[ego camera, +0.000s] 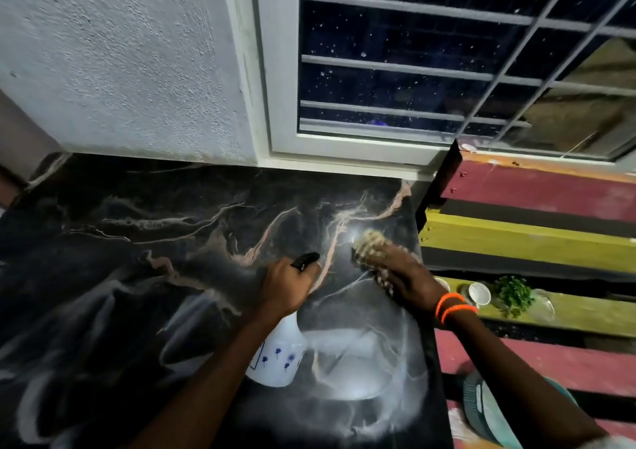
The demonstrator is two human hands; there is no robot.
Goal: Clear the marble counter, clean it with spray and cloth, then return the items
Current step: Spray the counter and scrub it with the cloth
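Marble counter (144,249) dark w/ pale veins, bare except hands + bottle; wet sheen near R edge. Cloth (370,242) beige, lay on counter by R edge, partly under right hand (402,276), fingers curled down on it, pressing. Left hand (289,288) wrapped round neck of white spray bottle (278,355), black nozzle (304,261) sticking out, bottle over counter. Orange bands (454,307) on R wrist. Window (413,63) w/ bars behind. Striped bench (537,242) to R held white cup (479,293), green sprig (512,295).

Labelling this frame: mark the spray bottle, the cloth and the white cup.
spray bottle (277,355), head view, on its white body.
cloth (370,247), head view, on the bunched end past the fingers.
white cup (479,293), head view, on its inside.
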